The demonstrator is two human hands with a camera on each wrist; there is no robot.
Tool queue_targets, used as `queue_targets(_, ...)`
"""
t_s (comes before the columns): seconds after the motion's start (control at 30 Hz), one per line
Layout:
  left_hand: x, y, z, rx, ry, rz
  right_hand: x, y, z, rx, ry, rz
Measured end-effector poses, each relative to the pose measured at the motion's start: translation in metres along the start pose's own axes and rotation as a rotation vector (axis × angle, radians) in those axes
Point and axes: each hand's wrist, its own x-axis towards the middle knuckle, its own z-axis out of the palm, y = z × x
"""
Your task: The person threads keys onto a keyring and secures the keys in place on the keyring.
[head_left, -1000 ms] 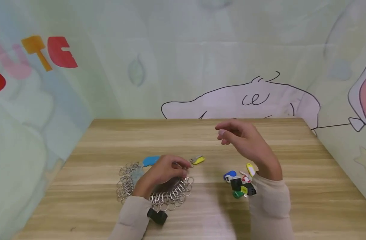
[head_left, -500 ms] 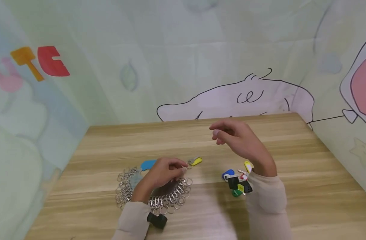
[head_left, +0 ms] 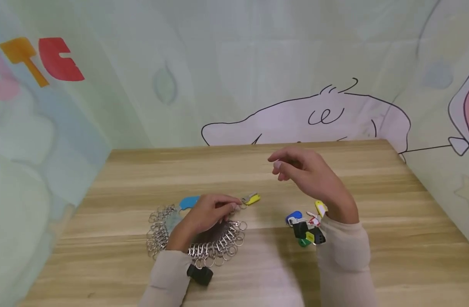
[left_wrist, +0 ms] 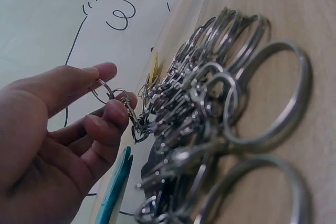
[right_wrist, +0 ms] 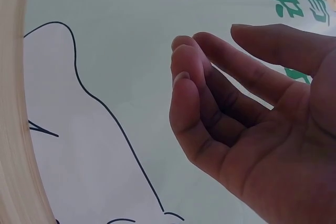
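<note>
Clerk: Entry one, left hand?

Keeper: Left hand (head_left: 205,214), one, low over a loop of metal clasps (head_left: 205,249). Thumb and finger pinch a thin metal ring (left_wrist: 107,87), other fingers bent. The ring is held at the loop's far right side; a clasp hangs from it (whether joined to the loop, I cannot tell).

Clerk: Entry two, right hand?

Keeper: Right hand (head_left: 310,174), one, raised above the table (head_left: 395,256). Fingers curved and close together, thumb standing apart, nothing between them.

Clerk: Items beside the loop?

Keeper: One blue tag (head_left: 189,202), at its far edge. One yellow tag with key (head_left: 253,199), just past the left fingertips.

Clerk: And near the right sleeve (head_left: 345,264)?

Keeper: One cluster of keys and tags: a blue key tag (head_left: 294,216), a green tag (head_left: 304,242), a black-headed key (head_left: 300,230), and a second yellow tag (head_left: 321,208) partly behind the wrist. Some pieces overlap too closely to count.

Clerk: Worn pieces?

Keeper: One black block (head_left: 200,275), at the left sleeve (head_left: 167,273).

Clerk: Backdrop?

Keeper: One printed cloth (head_left: 234,85), cartoon outline, behind the table.
</note>
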Motion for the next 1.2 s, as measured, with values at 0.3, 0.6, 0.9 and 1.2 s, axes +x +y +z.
queue_targets(0.3,0.000,0.001,-0.001,0.021,-0.018,-0.043,0.003,0.000,0.004,0.000,-0.006,-0.007)
queue_targets(0.6,0.001,-0.001,0.003,-0.013,0.041,-0.064,0.009,0.000,0.013,-0.006,-0.051,-0.015)
queue_targets(0.9,0.003,0.000,0.005,-0.133,0.082,-0.112,0.008,0.000,0.014,-0.007,-0.055,0.021)
queue_targets(1.2,0.002,0.002,0.000,-0.088,0.073,-0.091,0.008,0.000,0.014,-0.021,-0.058,0.019)
